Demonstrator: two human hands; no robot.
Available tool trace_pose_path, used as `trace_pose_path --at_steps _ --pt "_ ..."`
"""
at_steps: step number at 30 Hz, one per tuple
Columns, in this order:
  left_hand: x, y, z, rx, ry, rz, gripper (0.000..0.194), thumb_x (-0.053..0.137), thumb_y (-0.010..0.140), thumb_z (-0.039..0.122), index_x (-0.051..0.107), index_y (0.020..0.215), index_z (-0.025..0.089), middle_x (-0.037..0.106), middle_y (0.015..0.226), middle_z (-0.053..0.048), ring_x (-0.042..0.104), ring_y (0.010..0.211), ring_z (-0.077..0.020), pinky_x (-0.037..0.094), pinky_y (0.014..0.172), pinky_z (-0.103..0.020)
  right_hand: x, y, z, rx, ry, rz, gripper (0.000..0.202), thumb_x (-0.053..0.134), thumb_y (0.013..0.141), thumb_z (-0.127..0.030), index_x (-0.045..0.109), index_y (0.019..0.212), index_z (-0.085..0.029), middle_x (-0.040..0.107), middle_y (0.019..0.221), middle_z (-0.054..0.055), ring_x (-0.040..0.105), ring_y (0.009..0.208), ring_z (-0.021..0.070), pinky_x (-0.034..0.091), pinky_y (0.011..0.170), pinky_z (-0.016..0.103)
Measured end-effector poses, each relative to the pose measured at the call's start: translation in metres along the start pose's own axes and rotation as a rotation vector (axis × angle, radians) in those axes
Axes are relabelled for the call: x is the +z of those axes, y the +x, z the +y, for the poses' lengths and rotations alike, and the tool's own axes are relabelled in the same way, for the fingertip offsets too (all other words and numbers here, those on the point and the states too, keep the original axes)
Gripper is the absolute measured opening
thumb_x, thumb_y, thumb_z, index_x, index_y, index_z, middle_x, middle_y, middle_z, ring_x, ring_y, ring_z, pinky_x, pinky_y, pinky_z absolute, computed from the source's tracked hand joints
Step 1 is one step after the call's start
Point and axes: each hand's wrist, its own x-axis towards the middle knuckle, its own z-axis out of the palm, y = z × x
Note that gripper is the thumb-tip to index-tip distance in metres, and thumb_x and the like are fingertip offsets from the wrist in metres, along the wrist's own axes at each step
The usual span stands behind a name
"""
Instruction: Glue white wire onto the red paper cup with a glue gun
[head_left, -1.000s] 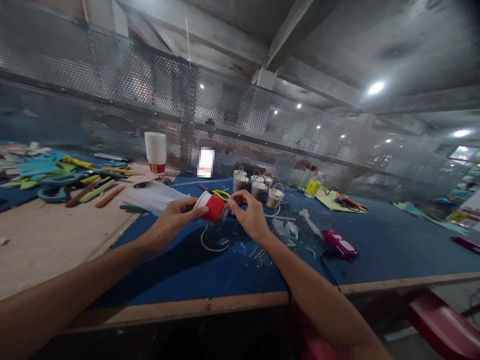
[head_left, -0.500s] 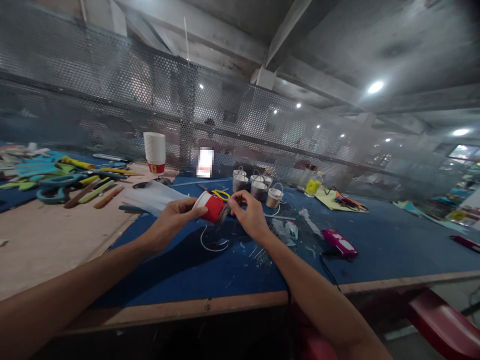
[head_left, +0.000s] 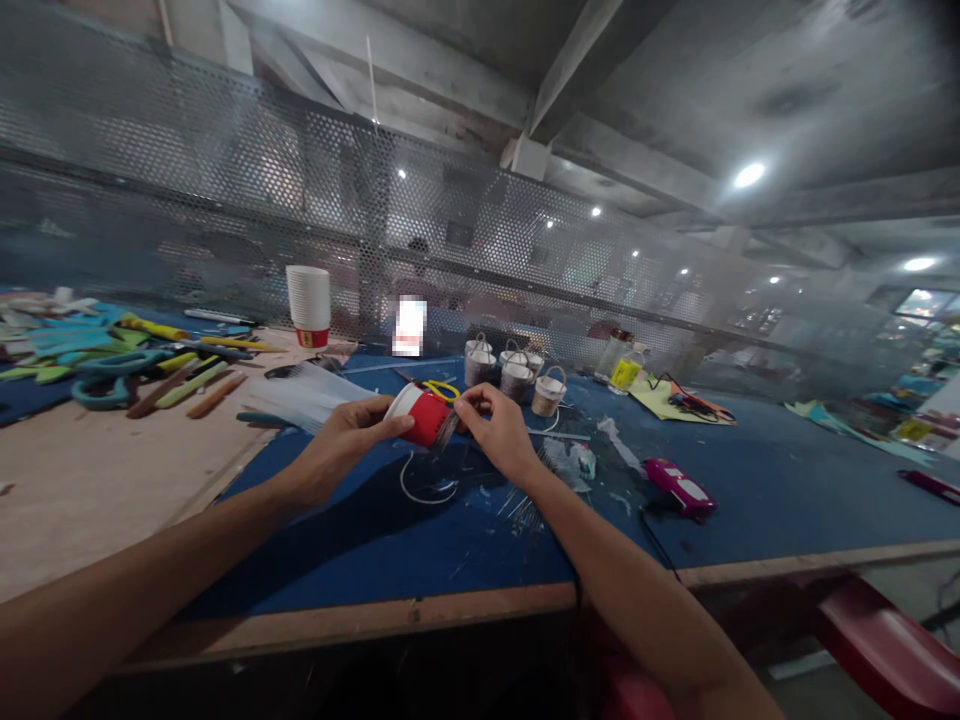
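Note:
My left hand point(head_left: 358, 432) grips a red and white paper cup point(head_left: 427, 416), which is tilted with its base end toward the right. Thin dark strands point(head_left: 448, 432) stick out around that end. The fingers of my right hand point(head_left: 495, 425) are pinched together at those strands; what exactly lies between the fingertips is too small to make out. Just behind the cup lie yellow-handled scissors point(head_left: 441, 389). Below it, a curved white cord point(head_left: 427, 497) rests on the blue tabletop point(head_left: 360, 565).
Small buckets with handles point(head_left: 517, 380) stand behind my right hand. A stack of paper cups point(head_left: 309, 300) is at back left, near blue-handled scissors point(head_left: 112, 380) and several tools. To the right are a magenta device point(head_left: 679, 487) and a bottle with a yellow label point(head_left: 626, 372).
Almost nothing differs. Both hands and the cup keep nearly the same place, with only a tiny shift of the fingers and the view.

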Motion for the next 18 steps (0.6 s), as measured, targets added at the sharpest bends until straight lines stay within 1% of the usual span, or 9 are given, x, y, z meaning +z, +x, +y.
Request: trace_pose_path --at_steps 4,8,18 --pt "-0.0004 0.0003 -0.0010 0.012 0.007 0.007 0.028 0.075 0.077 0.040 0.079 0.096 0.020 0.078 0.095 -0.007 0.067 0.085 -0.0251 0.051 0.080 -0.034 0.0001 0.0013 0.0012 0.017 0.007 -0.006 0.016 0.057 0.088 -0.035 0.060 0.085 -0.020 0.067 0.075 0.000 0.065 0.068 0.0146 0.052 0.070 0.026" --pt "-0.0009 -0.0001 -0.0002 0.012 -0.002 -0.013 0.027 0.074 0.079 0.040 0.079 0.096 0.021 0.078 0.095 -0.006 0.067 0.087 -0.0245 0.050 0.083 -0.034 -0.0010 0.0011 -0.0005 0.041 0.006 -0.009 0.015 0.059 0.087 -0.034 0.061 0.083 -0.020 0.067 0.074 0.000 0.065 0.068 0.0147 0.052 0.070 0.027" --pt "-0.0020 -0.0001 -0.0004 0.012 -0.014 -0.041 0.028 0.076 0.078 0.039 0.079 0.098 0.020 0.078 0.097 -0.007 0.068 0.093 -0.0277 0.050 0.089 -0.038 -0.0013 0.0012 -0.0009 0.126 0.061 -0.040 0.014 0.060 0.086 -0.034 0.061 0.083 -0.020 0.066 0.068 -0.002 0.063 0.062 0.0145 0.051 0.061 0.025"
